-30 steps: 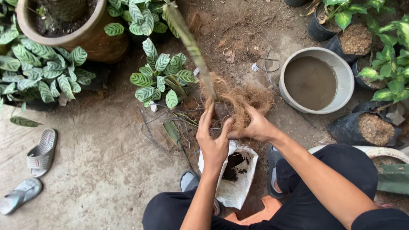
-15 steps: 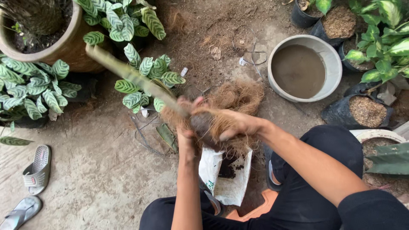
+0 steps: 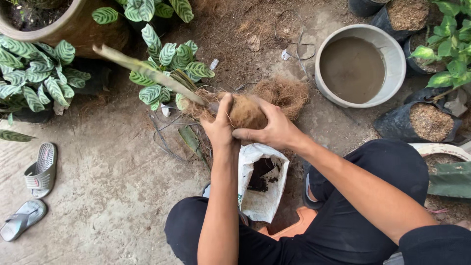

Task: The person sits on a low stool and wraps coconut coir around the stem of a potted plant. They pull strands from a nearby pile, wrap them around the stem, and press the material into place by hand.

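Above the concrete floor (image 3: 98, 196), at scene centre, both hands hold a fibrous root ball (image 3: 248, 114) wrapped in brown coconut fibre. Left hand (image 3: 221, 128) is closed around the left end of the ball, where a pale green stalk (image 3: 147, 72) emerges and slants up to the far left. Right hand (image 3: 274, 128) is closed over the near right side, fingers laid across the fibre. Loose coconut fibre (image 3: 287, 93) lies on the floor just behind the ball. A white bag (image 3: 260, 186) holding dark soil stands open directly below the hands, between the person's knees. A grey basin (image 3: 355, 66) of muddy water sits to the far right, and two grey sandals (image 3: 34, 191) lie at near left.
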